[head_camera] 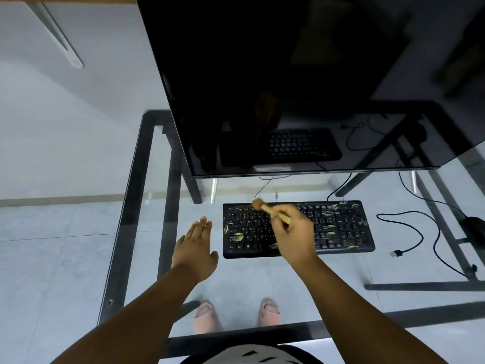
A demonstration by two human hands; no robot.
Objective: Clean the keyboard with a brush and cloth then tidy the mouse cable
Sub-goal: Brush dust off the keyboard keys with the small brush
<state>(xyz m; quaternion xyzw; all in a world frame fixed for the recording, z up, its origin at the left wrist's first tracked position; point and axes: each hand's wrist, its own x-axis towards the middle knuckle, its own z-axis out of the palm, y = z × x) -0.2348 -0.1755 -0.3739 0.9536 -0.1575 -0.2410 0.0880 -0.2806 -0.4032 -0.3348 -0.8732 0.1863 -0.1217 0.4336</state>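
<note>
From the head camera I see the black keyboard (298,228) lying flat on the glass desk (147,158), just in front of the dark monitor (288,82). Greenish smears or flecks show on several of its keys, thickest at the lower left and along the right half. My right hand (292,232) hovers over the middle of the keyboard with its fingers curled round the wooden handle of a small brush (269,209) — the brown bristle head points away from me, over the top rows of keys at the left of centre. The brush is motion-blurred, so I cannot tell whether the bristles touch the keys. My left hand (195,249) is spread flat with its fingers straight and together, holding nothing, just beside the keyboard's left edge — whether it rests on the glass I cannot tell. To the right of the keyboard a black cable (417,232) loops loosely across the glass, its USB plug (394,253) lying free near the keyboard's lower right corner.
</note>
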